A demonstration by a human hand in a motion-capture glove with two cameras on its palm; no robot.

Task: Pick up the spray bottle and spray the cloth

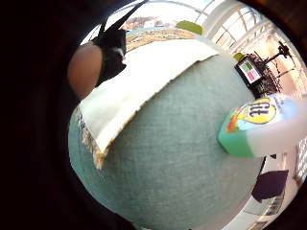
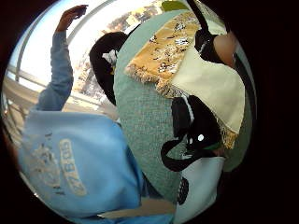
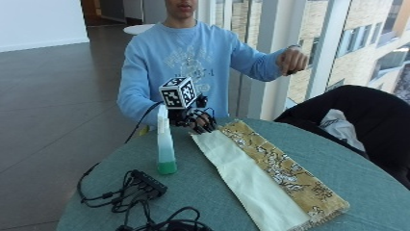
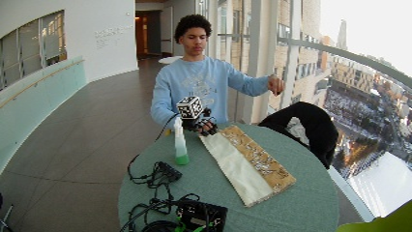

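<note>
The gloved right hand, the grip (image 3: 200,120), hangs just above the round desk covered in teal woven fabric (image 3: 359,173), at the near end of the cloth and just beside the bottle, with its fingers drooping in a relaxed curl and nothing between them. In the little-finger palm view the bottle's label lies off to one side of the palm with bare desk between, so I judge the hand has not yet closed round it. The tall, slim, translucent plastic spray bottle with a green base (image 3: 165,144) stands upright on the desk by itself, beside the near corner of the cloth; its upright stance leaves its narrow body free for a sideways grasp, and its nearness to the cloth would make the carry short. The long rectangular cloth, cream on one half and yellow patterned with a fringe on the other (image 3: 269,178), lies flat and stretched away from the person, its broad face upward, which suits a spray from above. The person's bare left hand (image 3: 293,59) is raised in the air well away from the desk. A black box with tangled black cables (image 3: 137,187) sits on the desk's far side, apart from the bottle.
</note>
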